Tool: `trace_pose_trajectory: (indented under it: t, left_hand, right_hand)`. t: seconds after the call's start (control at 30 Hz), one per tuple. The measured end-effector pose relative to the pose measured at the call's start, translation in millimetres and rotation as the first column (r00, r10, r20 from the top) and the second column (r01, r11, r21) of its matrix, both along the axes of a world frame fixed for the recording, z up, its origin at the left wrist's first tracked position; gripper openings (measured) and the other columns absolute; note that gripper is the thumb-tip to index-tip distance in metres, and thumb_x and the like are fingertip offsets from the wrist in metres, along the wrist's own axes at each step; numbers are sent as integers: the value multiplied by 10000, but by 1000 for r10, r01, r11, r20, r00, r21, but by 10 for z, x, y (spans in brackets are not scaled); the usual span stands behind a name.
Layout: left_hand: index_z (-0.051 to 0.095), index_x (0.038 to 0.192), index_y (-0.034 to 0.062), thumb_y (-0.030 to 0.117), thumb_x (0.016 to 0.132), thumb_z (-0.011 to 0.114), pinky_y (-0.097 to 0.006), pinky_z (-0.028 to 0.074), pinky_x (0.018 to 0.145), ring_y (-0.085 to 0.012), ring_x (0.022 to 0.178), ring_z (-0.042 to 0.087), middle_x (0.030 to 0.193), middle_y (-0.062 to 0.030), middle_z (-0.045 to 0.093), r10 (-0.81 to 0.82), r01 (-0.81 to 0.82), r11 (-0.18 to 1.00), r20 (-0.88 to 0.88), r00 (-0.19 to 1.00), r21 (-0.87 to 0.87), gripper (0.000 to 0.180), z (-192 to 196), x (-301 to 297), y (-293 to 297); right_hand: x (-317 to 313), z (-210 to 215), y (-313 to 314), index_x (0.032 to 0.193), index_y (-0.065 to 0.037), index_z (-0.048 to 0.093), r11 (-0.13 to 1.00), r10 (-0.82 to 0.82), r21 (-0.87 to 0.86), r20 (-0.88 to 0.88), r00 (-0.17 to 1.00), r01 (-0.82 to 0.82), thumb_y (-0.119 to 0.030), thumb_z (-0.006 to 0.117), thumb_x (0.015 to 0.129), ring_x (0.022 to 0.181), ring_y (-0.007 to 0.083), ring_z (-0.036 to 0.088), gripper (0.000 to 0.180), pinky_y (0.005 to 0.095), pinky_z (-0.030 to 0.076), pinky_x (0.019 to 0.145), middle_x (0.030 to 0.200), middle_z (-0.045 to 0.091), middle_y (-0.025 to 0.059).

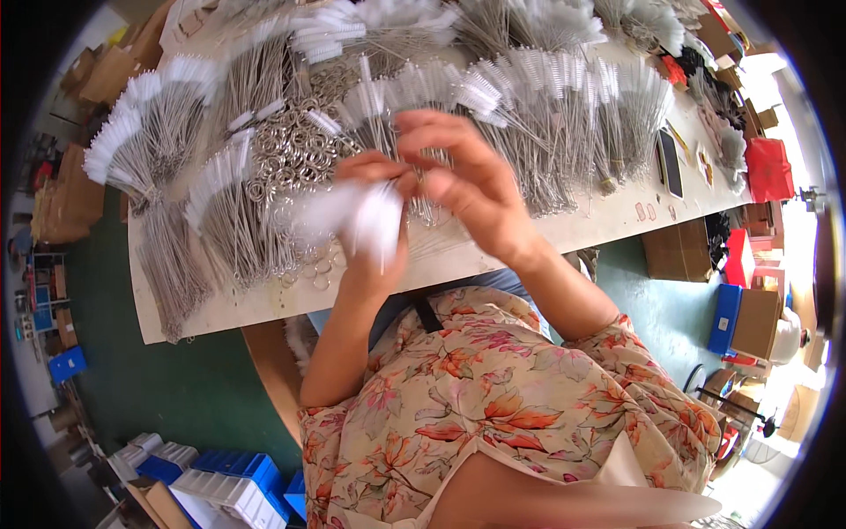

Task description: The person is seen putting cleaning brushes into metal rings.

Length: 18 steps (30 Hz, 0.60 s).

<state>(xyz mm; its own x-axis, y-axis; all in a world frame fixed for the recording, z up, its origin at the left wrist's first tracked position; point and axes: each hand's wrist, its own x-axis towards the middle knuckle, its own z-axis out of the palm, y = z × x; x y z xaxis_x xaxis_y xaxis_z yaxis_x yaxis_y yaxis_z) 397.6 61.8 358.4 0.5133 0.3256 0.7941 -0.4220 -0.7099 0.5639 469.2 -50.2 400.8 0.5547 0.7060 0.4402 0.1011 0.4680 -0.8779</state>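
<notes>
My left hand [379, 256] is closed around a small bunch of wire-handled brushes [374, 220]. Their white bristle heads are smeared by motion. Close against its fingertips is my right hand [476, 189], its fingers bent and apart. I make out nothing in the right hand, though blur hides whatever may lie between the fingertips. Just beyond the left hand lies a heap of metal split rings [295, 150]. Several loose rings [319, 269] are scattered near the table's front edge. More brushes [529, 115] with thin wire stems lie in dense bundles behind both hands.
Bundled brushes [167, 115] also cover the left of the pale table [441, 256], some stems reaching its front edge. A dark phone [670, 164] lies at the right. Blue and white bins [233, 485] stand on the green floor at lower left. A cardboard box [677, 251] sits below the table's right side.
</notes>
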Motion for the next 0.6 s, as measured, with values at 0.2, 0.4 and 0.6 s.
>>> trace_pose_trajectory:
  t: [0.2,0.4,0.6]
  left_hand:
    - [550,963,-27,-64,777,609,-262,535,677,-200,789,627,1038,-139,501,-153,154,982,19,988,-106,199,-116,-206,-88]
    - [626,994,5,-34,696,706,-302,496,740,-212,943,527,1111,-136,440,-16,13,970,14,1000,241,311,-209,-336,-93]
    - [277,1360,62,231,671,777,-336,440,844,-259,1102,459,1309,-146,326,-315,285,919,-71,947,-272,867,172,-517,319]
  right_hand:
    - [55,-350,-17,1053,-41,608,955,-42,-291,-294,955,-47,-290,491,924,911,159,550,304,285,457,799,953,603,87]
    - [51,-368,7,1023,-35,525,939,332,254,-849,412,-232,-193,440,944,692,99,508,196,264,483,688,815,557,8]
    - [-77,-87,-38,907,2,604,816,212,-538,-61,975,-211,-125,501,904,580,102,514,163,243,442,564,719,578,34]
